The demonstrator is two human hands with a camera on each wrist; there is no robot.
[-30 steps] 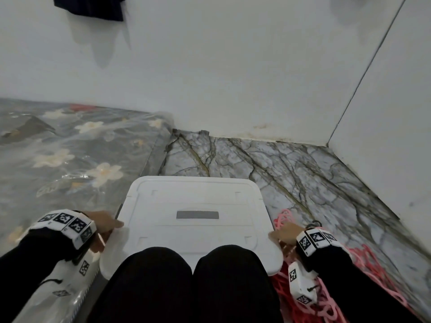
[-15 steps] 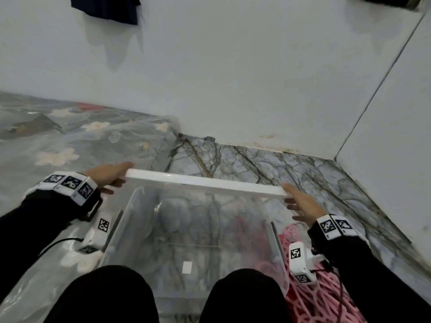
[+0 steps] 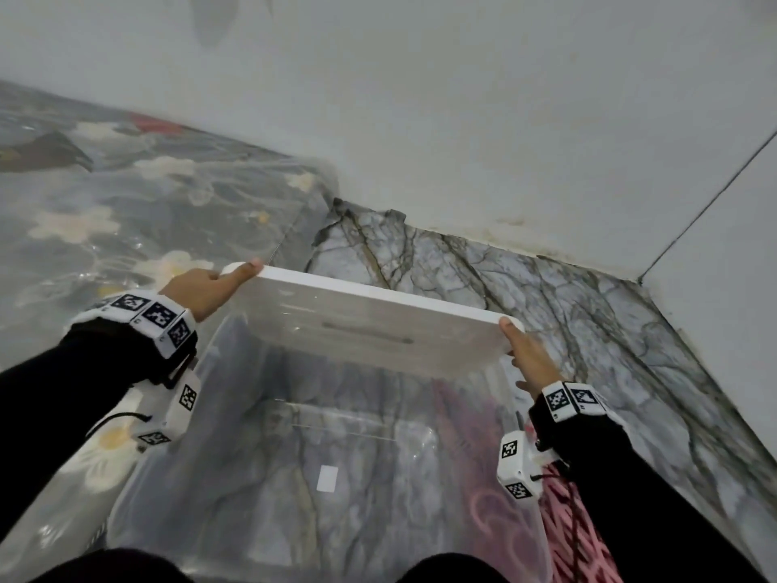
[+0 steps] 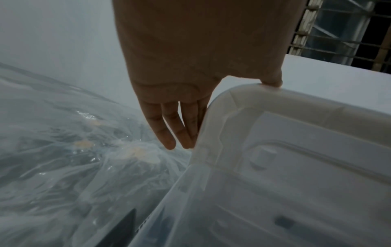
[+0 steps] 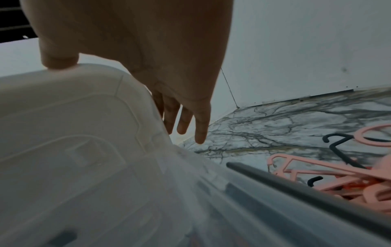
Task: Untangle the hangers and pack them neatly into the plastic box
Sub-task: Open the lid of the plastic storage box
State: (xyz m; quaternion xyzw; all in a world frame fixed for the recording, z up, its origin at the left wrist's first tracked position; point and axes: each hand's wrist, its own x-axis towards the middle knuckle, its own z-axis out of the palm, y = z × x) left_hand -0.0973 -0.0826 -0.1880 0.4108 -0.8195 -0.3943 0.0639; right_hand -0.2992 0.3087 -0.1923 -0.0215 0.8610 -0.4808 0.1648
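Note:
A white lid [image 3: 370, 326] hangs tilted above the far end of the clear plastic box [image 3: 252, 477], which stands uncovered on the floor with nothing inside. My left hand [image 3: 206, 284] grips the lid's left corner, thumb on the far edge and fingers [image 4: 169, 127] straight down along the side. My right hand [image 3: 527, 355] holds the right corner the same way, thumb on the lid [image 5: 74, 117]. A tangled heap of pink hangers [image 3: 576, 540] lies on the floor right of the box, partly seen through its wall. Black hooks [image 5: 338, 150] lie among the hangers [image 5: 317, 175].
A plastic-wrapped floral mattress [image 3: 105, 204] borders the box on the left. Marble-patterned floor [image 3: 546, 288] runs to white walls [image 3: 462, 119] at the back and right. My knees [image 3: 105, 565] sit at the box's near end. A window grille [image 4: 338, 33] shows in the left wrist view.
The lid lay shut on the box a second ago with a hand at each side. Both hands have lifted it off and carried it up and away, uncovering the box.

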